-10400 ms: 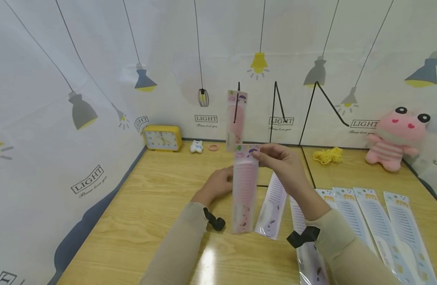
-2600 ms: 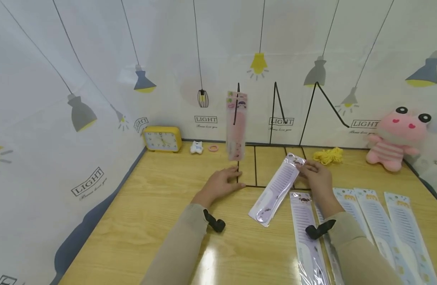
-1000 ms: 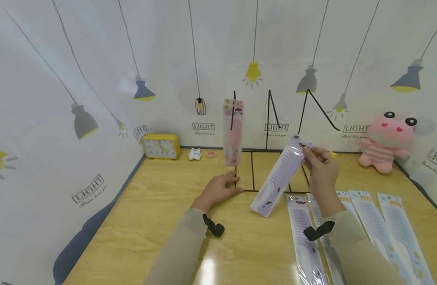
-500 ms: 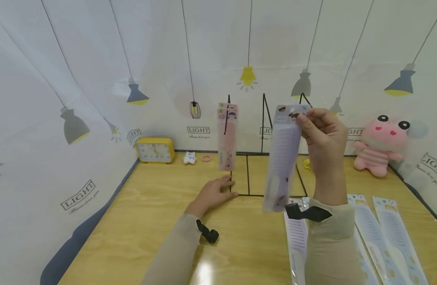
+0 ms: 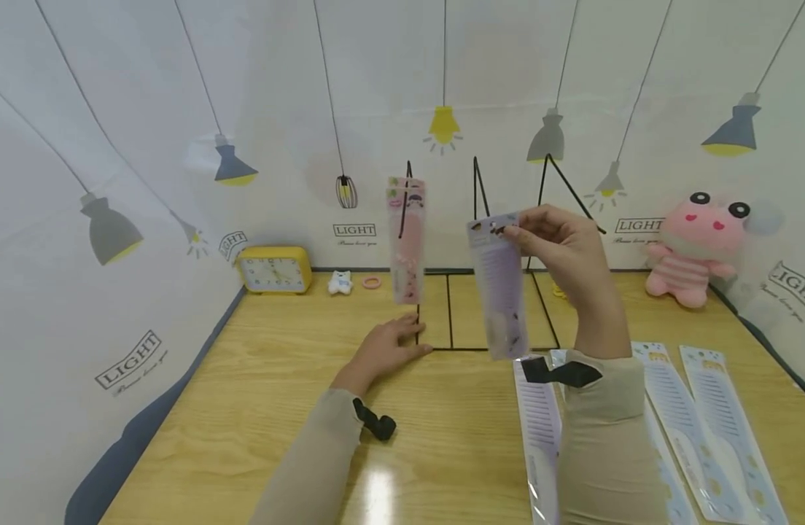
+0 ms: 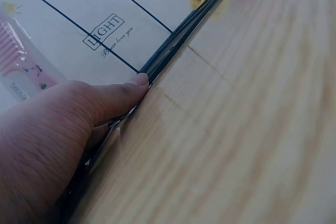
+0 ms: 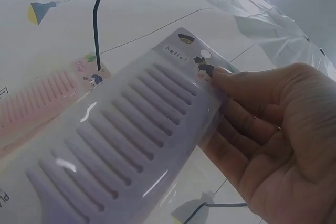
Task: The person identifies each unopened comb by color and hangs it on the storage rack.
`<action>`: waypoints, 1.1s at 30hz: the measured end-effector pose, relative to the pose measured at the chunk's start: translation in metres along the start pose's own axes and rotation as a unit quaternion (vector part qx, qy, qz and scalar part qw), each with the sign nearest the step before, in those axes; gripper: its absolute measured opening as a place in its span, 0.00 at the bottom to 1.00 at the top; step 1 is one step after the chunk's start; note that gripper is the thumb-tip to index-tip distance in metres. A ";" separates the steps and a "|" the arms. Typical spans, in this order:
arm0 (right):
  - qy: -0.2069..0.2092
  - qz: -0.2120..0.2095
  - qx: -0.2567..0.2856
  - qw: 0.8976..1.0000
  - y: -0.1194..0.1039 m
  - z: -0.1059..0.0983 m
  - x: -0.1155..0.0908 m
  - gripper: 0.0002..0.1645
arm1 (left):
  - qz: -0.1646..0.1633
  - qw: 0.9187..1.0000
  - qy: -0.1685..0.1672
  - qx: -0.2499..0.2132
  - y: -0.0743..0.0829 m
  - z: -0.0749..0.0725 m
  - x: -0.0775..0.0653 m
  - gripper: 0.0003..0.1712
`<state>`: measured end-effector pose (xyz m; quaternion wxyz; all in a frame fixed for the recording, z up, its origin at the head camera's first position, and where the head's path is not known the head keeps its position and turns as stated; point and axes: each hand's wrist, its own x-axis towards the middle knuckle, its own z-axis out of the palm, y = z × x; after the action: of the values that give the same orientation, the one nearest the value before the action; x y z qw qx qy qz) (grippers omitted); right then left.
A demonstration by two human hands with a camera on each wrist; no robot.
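Observation:
My right hand (image 5: pixel 563 251) pinches a packaged purple comb (image 5: pixel 497 284) by its top right corner, thumb in front. The pack hangs nearly upright, its hole and top edge close to the lower end of the rack's middle hook (image 5: pixel 476 186) in the head view. In the right wrist view the purple comb (image 7: pixel 118 135) shows its teeth and the hole in its card. My left hand (image 5: pixel 384 351) rests with fingers extended at the left front corner of the black wire rack (image 5: pixel 494 350); the thumb (image 6: pixel 128 94) touches its base bar. Packaged pink combs (image 5: pixel 409 244) hang from the left hook.
Another packaged purple comb (image 5: pixel 539 415) and several packaged blue combs (image 5: pixel 687 437) lie at the right, partly behind my right sleeve. Along the back stand a yellow clock (image 5: pixel 274 270), a white bear figure (image 5: pixel 340 282), a pink ring (image 5: pixel 372 282) and a pink plush toy (image 5: pixel 694 248).
A second pink comb, held earlier, now hangs on the left hook. My right hand has lifted the purple comb off the table area and moved it left toward the middle hook. The left hand stays put.

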<state>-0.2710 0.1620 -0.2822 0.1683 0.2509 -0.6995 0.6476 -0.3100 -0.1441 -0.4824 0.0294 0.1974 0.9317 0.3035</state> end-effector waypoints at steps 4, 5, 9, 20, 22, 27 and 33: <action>0.009 -0.002 -0.025 1.000 0.002 -0.001 0.002 0.11 | -0.002 1.000 0.002 0.010 0.000 -0.002 0.000 0.37; 0.010 -0.001 -0.023 1.000 0.002 -0.001 0.002 0.11 | -0.002 1.000 0.002 0.011 0.000 -0.003 0.000 0.37; 0.002 0.010 -0.006 1.000 0.004 0.000 0.004 0.10 | -0.008 1.000 0.003 0.013 -0.003 -0.003 -0.002 0.38; -0.016 0.020 0.003 1.000 0.010 -0.004 0.003 0.09 | -0.008 1.000 0.003 0.010 -0.002 -0.001 -0.001 0.38; -0.018 0.026 -0.007 0.999 0.011 -0.004 0.002 0.10 | -0.009 1.000 0.001 0.008 -0.002 0.000 -0.002 0.37; -0.027 0.035 -0.013 0.999 0.016 -0.005 0.000 0.10 | -0.016 1.000 -0.004 0.002 -0.002 0.004 -0.004 0.38; -0.020 0.027 -0.028 0.999 0.017 -0.006 0.001 0.11 | -0.016 1.000 -0.006 0.007 0.000 0.002 0.000 0.37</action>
<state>-0.2823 0.1686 -0.2947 0.1436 0.2403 -0.7268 0.6272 -0.3092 -0.1430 -0.4844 0.0386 0.1845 0.9367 0.2951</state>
